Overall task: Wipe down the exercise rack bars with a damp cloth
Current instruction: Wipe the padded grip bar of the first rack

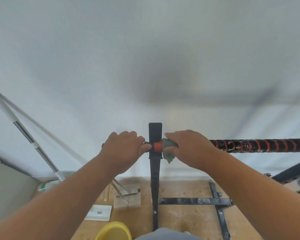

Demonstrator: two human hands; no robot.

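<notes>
A black upright post point(155, 172) of the exercise rack stands in front of me, with a horizontal bar point(260, 145) wrapped in black and red tape running off to the right. Where the bar crosses the post, a red section point(157, 147) shows. My left hand point(124, 148) grips the bar's stub end left of the post. My right hand point(189, 148) wraps a dark green cloth point(169, 149) around the bar just right of the post; a corner of the cloth hangs below.
A white wall fills the view ahead. A mop handle point(29, 135) leans against the wall at the left. On the tan floor lie the rack's black base bars point(196, 201), a clear comb-like tray point(127, 196), a white plate point(99, 212) and a yellow bucket point(113, 231).
</notes>
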